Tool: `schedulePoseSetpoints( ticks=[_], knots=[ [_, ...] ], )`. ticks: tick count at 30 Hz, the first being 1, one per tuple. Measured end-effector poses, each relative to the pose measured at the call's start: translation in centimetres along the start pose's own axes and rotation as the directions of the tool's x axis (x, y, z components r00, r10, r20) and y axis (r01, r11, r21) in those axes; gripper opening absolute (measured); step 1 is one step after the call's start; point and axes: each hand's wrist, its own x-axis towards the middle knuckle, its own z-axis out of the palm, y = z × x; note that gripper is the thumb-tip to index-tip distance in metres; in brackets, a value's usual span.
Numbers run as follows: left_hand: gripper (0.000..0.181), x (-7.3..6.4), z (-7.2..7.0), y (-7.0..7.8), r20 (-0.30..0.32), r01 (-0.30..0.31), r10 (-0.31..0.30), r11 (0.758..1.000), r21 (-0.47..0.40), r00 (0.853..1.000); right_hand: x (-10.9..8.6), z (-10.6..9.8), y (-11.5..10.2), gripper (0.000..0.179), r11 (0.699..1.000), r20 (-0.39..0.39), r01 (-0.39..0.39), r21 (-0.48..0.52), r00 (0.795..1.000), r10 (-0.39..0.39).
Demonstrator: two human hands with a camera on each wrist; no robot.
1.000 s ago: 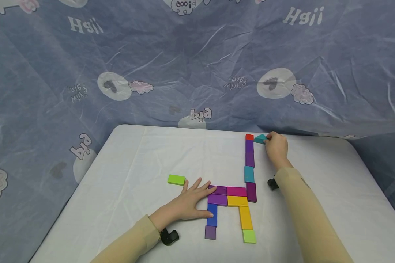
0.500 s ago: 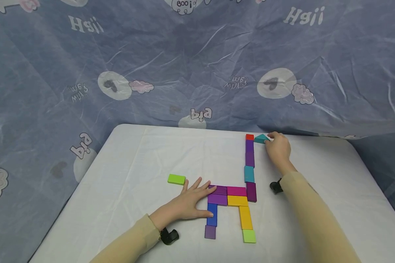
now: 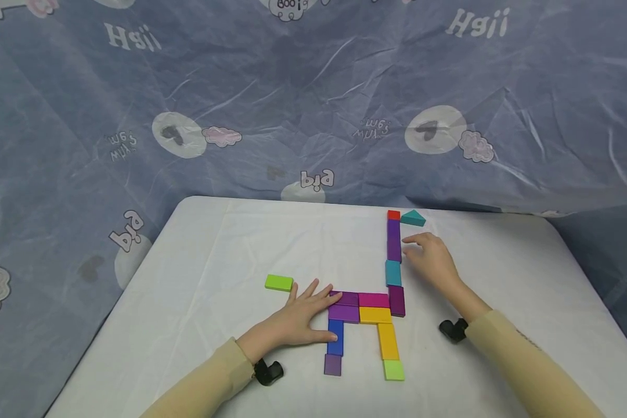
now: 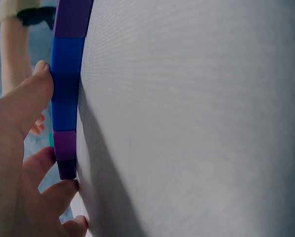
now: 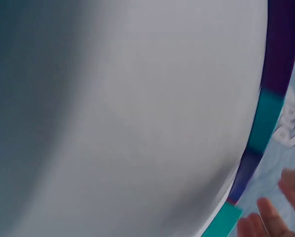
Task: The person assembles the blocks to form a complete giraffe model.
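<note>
My left hand (image 3: 303,319) lies spread, its thumb on the blue block (image 3: 335,338) and a finger on the upper purple block (image 3: 345,298). Beside the column, my right hand (image 3: 431,261) hovers with bent fingers and holds nothing. Close to its fingertips is a purple block (image 3: 394,250). The teal triangular block (image 3: 413,218) sits at the column's top right, by the red block (image 3: 393,215). Lower in the column come a light-blue block (image 3: 393,273) and a dark magenta block (image 3: 396,301). Pink (image 3: 373,300) and yellow blocks (image 3: 375,315) continue the body.
A loose lime-green block (image 3: 279,283) lies left of the figure, near the left fingertips. Another lime block (image 3: 394,370) ends the right leg, a violet block (image 3: 332,365) the left one. The white table (image 3: 230,244) meets a blue printed sheet (image 3: 292,104) behind.
My right hand has let go of the teal triangular block and drawn back toward me, down beside the column. The triangle stays by the red block. My left hand keeps its place.
</note>
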Motion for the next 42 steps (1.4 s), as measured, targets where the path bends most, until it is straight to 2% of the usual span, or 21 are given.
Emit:
schedulePoseSetpoints(
  ticks=[5,12,18,27,35,42],
  knots=[
    [0.084,0.1,0.0,0.1,-0.005,0.003,-0.003,1.000,0.001,1.000,-2.2,0.3,-1.0,0.033,0.998,0.129,0.066,-0.019,0.990,-0.063],
    [0.084,0.0,0.0,0.2,-0.011,-0.008,0.008,1.000,0.008,1.000,-4.3,0.6,-2.0,0.041,0.994,0.196,0.084,-0.065,0.978,-0.070],
    [0.084,-0.1,-0.1,0.2,-0.013,-0.007,0.007,1.000,0.008,1.000,-5.1,0.9,-2.6,0.045,0.987,0.204,0.087,-0.135,0.977,-0.058],
    [0.084,0.0,0.2,0.1,-0.024,-0.020,0.020,1.000,0.014,1.000,-5.1,1.2,-2.8,0.042,0.971,0.218,0.125,-0.206,0.973,-0.079],
    [0.084,0.0,0.3,0.0,-0.023,-0.011,0.011,1.000,0.007,1.000,-5.0,1.2,-2.8,0.041,0.970,0.220,0.098,-0.224,0.974,-0.047],
    [0.085,0.1,0.3,0.0,-0.018,-0.001,0.001,1.000,0.011,1.000,-4.9,1.2,-2.7,0.041,0.972,0.225,0.107,-0.208,0.973,-0.059]
  ],
)
